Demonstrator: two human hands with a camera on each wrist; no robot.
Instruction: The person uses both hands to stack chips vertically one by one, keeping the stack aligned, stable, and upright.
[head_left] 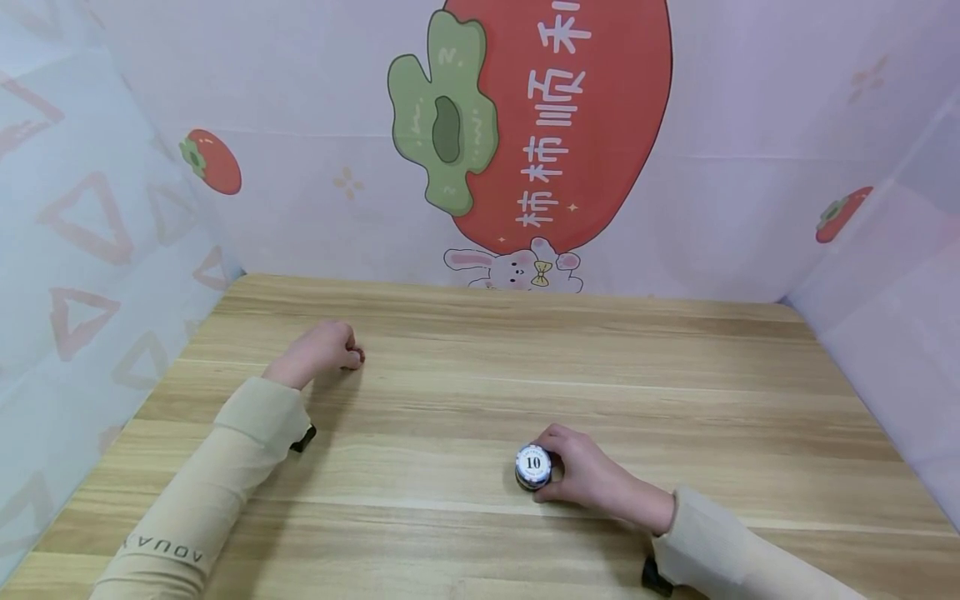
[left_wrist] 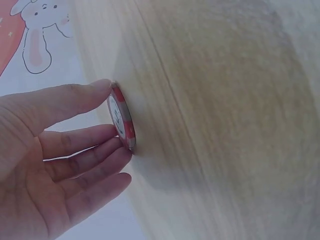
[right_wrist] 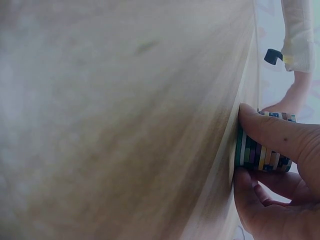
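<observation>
Near the table's far left, my left hand (head_left: 318, 346) pinches a red and grey poker chip (left_wrist: 121, 118) between thumb and fingertips. The left wrist view shows the chip close over the wood, its pale printed face toward the palm. Right of the middle, my right hand (head_left: 588, 471) grips an upright stack of poker chips (head_left: 533, 464) from its right side, thumb and fingers on opposite sides. The top chip is white with a printed 10. From the right wrist, the stack (right_wrist: 262, 152) shows several chips with green, yellow, brown and dark edges, its base at the table.
The light wooden table (head_left: 420, 392) meets a back wall cloth (head_left: 300, 225) printed with a large red persimmon and a rabbit. Patterned cloth (head_left: 97, 217) hangs on the left side too. A dark strap piece (head_left: 303, 438) sits under the left sleeve (head_left: 217, 475).
</observation>
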